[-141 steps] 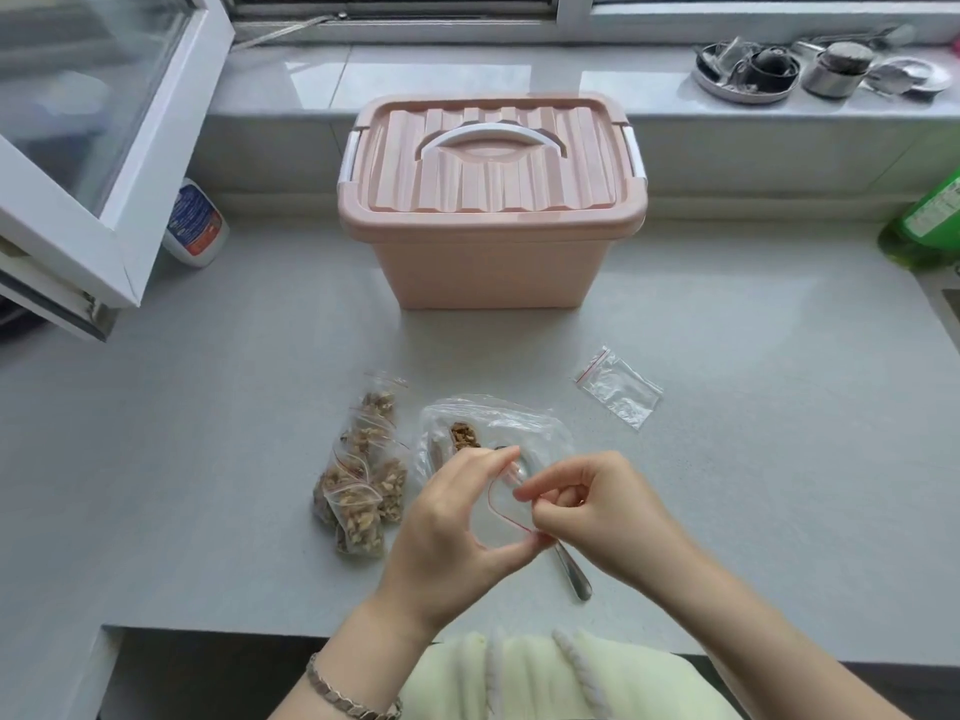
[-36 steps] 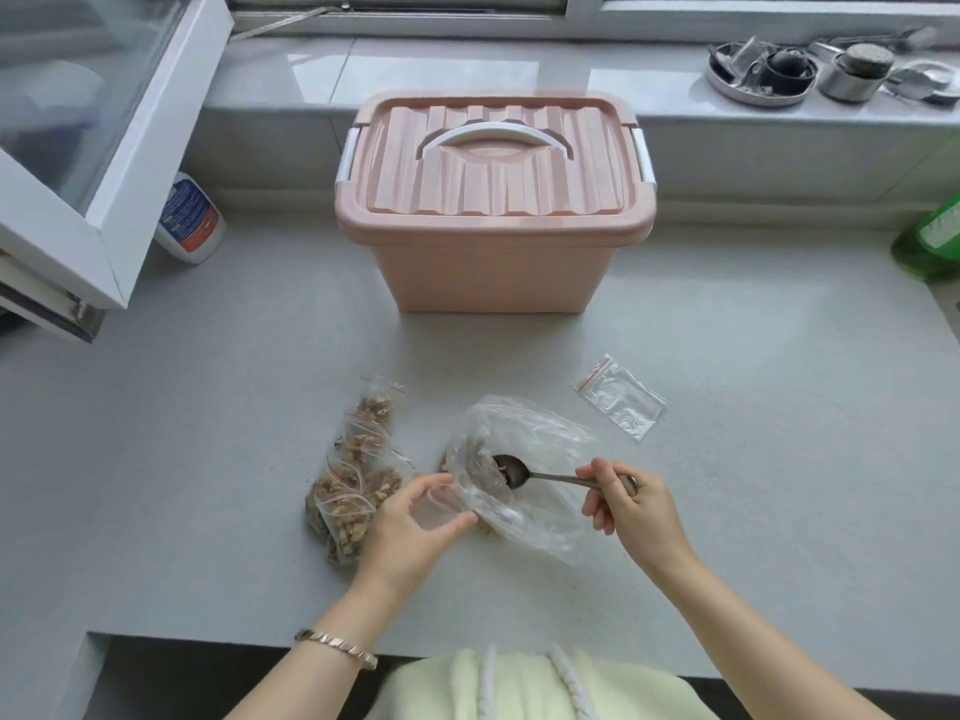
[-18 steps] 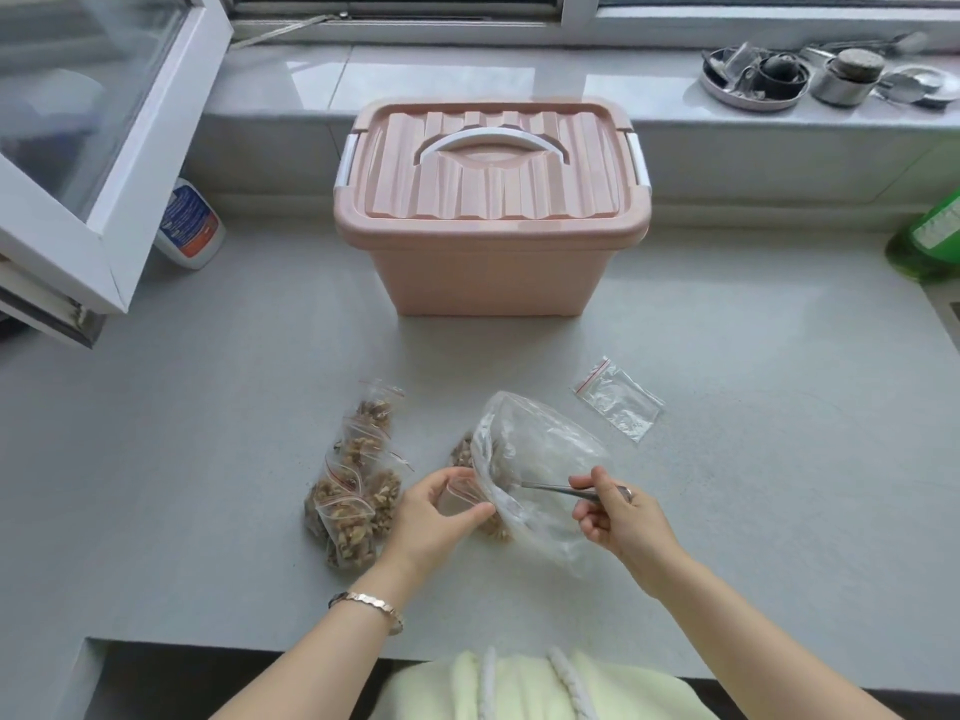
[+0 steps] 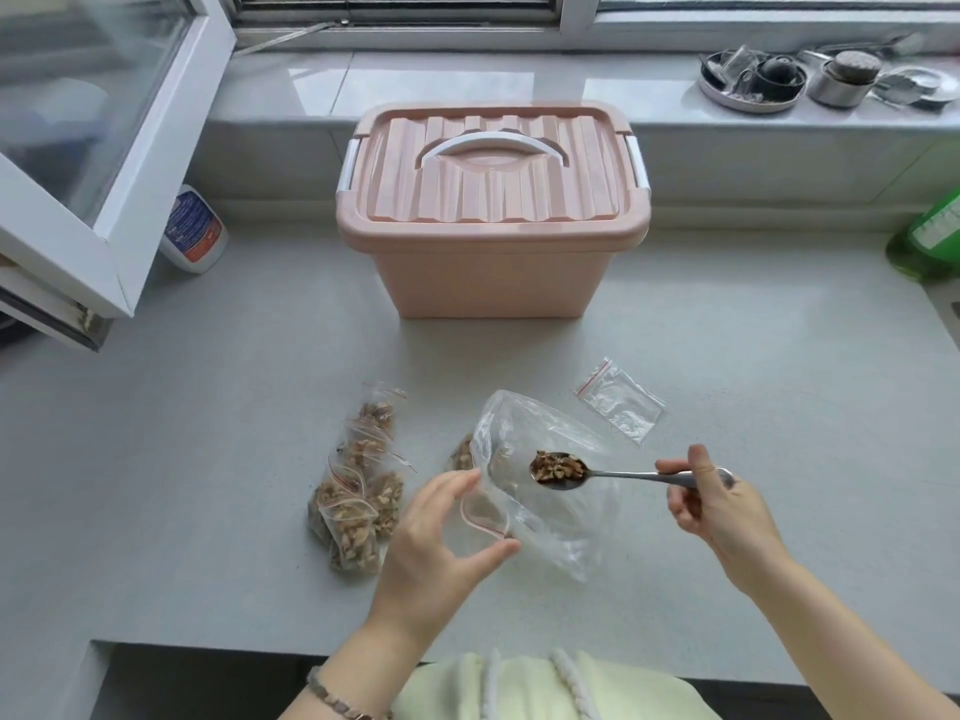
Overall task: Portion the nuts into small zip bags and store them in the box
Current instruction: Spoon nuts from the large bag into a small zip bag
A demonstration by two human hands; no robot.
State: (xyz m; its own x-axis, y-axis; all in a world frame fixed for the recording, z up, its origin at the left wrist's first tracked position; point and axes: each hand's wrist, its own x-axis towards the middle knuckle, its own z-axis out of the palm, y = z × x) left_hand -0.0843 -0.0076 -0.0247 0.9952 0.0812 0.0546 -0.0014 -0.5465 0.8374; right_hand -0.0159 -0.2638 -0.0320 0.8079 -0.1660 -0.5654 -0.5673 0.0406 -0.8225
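Spoonful of nuts point(image 4: 557, 466) lifted in front of the pink box point(image 4: 491, 241), lid on.

The right hand point(image 4: 722, 511), in front of the box and to its right, pinches the spoon point(image 4: 623, 474) handle between thumb and curled fingers. The loaded bowl hangs over the mouth of the large clear bag point(image 4: 545, 517), straight in front of the box. The left hand point(image 4: 441, 543) curves in a C, thumb and forefinger spread on the red-edged mouth of a small zip bag point(image 4: 483, 517) and holding it agape just beside the large bag. Filled small bags point(image 4: 358, 485) lie heaped in front of the box to its left; one empty zip bag point(image 4: 621, 402) lies flat to the front right. Bare counter point(image 4: 779, 381) stretches right of the box. An open window sash point(image 4: 119, 200) juts over the counter on its left. The counter's near edge runs under both wrists.
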